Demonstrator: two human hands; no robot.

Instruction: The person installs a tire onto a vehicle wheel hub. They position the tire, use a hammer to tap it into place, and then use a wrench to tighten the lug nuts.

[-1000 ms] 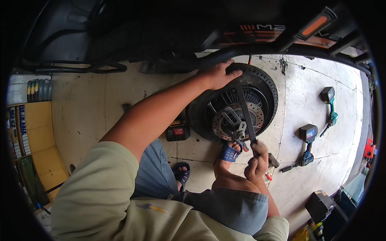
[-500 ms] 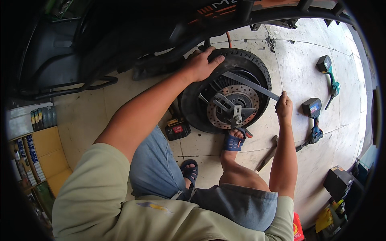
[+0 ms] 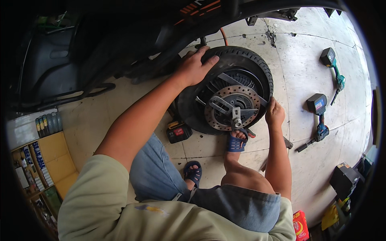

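A wheel with a black tyre (image 3: 263, 66) lies on the floor in front of me, its drilled brake disc (image 3: 251, 93) and axle bracket (image 3: 222, 105) facing up. My left hand (image 3: 194, 69) grips the tyre's far left side, thumb on the sidewall and fingers over the outer edge. My right hand (image 3: 275, 114) is closed round one end of a flat metal bar (image 3: 230, 79), close to the tyre's right edge. That bar slants across the wheel toward the upper left, past the far side of the disc. My sandalled foot (image 3: 238, 140) is against the wheel's near edge.
A dark vehicle body (image 3: 120, 36) overhangs the far left. Two cordless power tools, one green (image 3: 339, 80) and one blue (image 3: 321, 130), lie to the right. Another battery tool (image 3: 179, 131) sits left of the wheel. A shelf (image 3: 56, 152) stands at left, a red package (image 3: 300, 225) at lower right.
My right hand has moved left and slightly nearer to me, bringing the metal bar lower and closer to the disc. My left hand keeps its hold on the tyre. The view has shifted slightly.
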